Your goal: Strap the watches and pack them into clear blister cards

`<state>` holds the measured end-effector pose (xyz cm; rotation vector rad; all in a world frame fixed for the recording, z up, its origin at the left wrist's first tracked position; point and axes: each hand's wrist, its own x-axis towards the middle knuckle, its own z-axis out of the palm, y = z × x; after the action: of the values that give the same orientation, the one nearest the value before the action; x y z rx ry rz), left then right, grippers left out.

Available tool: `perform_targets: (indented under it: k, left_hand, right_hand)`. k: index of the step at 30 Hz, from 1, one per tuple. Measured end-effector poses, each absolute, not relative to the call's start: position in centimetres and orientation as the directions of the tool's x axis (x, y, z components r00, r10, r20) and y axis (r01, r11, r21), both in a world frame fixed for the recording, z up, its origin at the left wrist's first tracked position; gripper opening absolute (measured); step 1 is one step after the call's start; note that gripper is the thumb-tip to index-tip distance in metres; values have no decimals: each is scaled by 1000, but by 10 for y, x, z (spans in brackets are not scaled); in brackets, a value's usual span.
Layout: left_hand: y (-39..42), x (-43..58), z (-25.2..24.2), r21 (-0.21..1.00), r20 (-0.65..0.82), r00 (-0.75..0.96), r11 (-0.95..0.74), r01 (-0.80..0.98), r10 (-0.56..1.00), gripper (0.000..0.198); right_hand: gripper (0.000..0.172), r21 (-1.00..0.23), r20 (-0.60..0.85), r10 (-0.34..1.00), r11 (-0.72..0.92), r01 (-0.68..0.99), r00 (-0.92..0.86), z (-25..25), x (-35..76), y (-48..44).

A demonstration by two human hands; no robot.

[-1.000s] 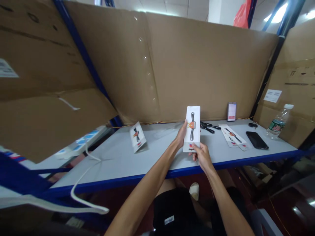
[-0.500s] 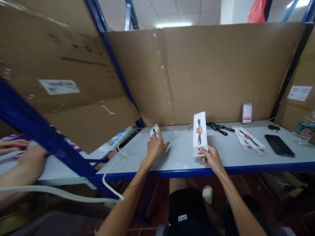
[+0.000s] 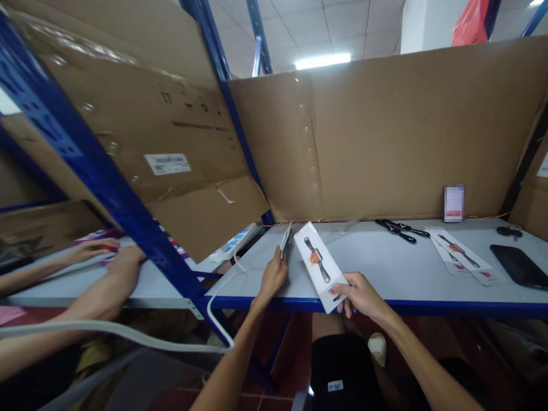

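Note:
My right hand (image 3: 360,294) grips the lower end of a white packaging card (image 3: 305,250) printed with a black-handled spokeshave. The card leans to the left above the table's front part. My left hand (image 3: 274,276) pinches a second white card (image 3: 285,238), turned nearly edge-on, so its print is hard to see. The two cards are close together, with a small gap between them. Black spokeshaves (image 3: 398,232) lie on the table beyond my right hand. To their right, several similar printed cards (image 3: 467,264) overlap, lying flat.
The grey table (image 3: 400,271) has a cardboard wall (image 3: 406,137) behind it. A black phone (image 3: 520,265), keys (image 3: 509,231) and a propped-up screen (image 3: 454,204) are on the right. A white cable (image 3: 220,297) loops at the left, near another person's hands (image 3: 103,257).
My left hand has picked up the card from the table and turned it edge-on. My right hand has tilted its card leftward and brought it lower, nearer the left one. The view has swung left.

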<state>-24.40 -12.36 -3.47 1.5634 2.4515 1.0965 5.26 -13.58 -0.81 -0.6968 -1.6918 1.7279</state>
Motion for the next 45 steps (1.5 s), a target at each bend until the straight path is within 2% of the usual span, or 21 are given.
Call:
perform_targets:
  k: [4,10,13,17,19,21,23,26,28,30,32,34,39,41,43,45]
  left_hand:
    - [-123,-243,-34,631,314,-529,243,736,788,66]
    - [-123,-246,-33,664,342,-483,156,731,806,62]
    - [-126,-247,-31,639,330,-440,145,755,835,59]
    - [-124,-248,-31,562,330,-380,144,815,864,55]
    - [-120,-250,-32,544,320,-385,164,823,866,55]
    - [-116,-252,-34,553,317,-396,171,815,862,56]
    - [-115,-252,-34,563,382,-399,132,815,834,63]
    - [-115,-240,-27,494,591,-359,28,869,722,79]
    - [-112,-223,-18,390,704,-248,-71,918,666,77]
    - [-99,-199,-8,285,728,-92,-179,942,679,67]
    - [-75,-173,3,191,678,35,-222,956,735,58]
    - [-42,-152,13,122,574,103,-209,970,812,54]
    - [36,-132,23,48,306,4,-20,999,952,47]
    - [56,-134,18,25,216,8,-13,1000,976,42]
    - [68,-139,9,7,188,22,-23,1000,982,37]
    - [75,-145,1,10,183,42,-44,999,982,43]
  right_hand:
    - [25,-1000,3,755,0,-3,-655,-8,14,-134]
    - [36,-980,-83,837,30,197,-541,-2,-61,-98]
    - [37,-971,-58,818,88,224,-573,6,-84,-80]
    - [41,-903,75,821,297,312,-566,10,-63,-85]
    - [34,-849,202,841,405,339,-501,5,-30,-99]
    - [25,-817,280,859,448,363,-429,-2,11,-113]
    - [24,-816,321,879,446,368,-354,-10,56,-121]
    - [27,-863,335,922,382,329,-193,-18,116,-120]
    - [30,-925,290,953,302,231,-86,-21,145,-113]
    - [33,-971,223,973,227,80,-56,-22,161,-106]
    - [35,-983,184,980,182,-29,-82,-22,167,-102]
    - [35,-984,173,979,168,-55,-105,-21,166,-102]
    - [28,-979,205,977,204,-10,-65,-20,161,-111]
    - [26,-977,214,975,214,-8,-53,-19,162,-113]
    - [24,-977,211,976,211,-13,-44,-18,162,-114]
    - [23,-978,208,977,208,-22,-44,-17,163,-114]
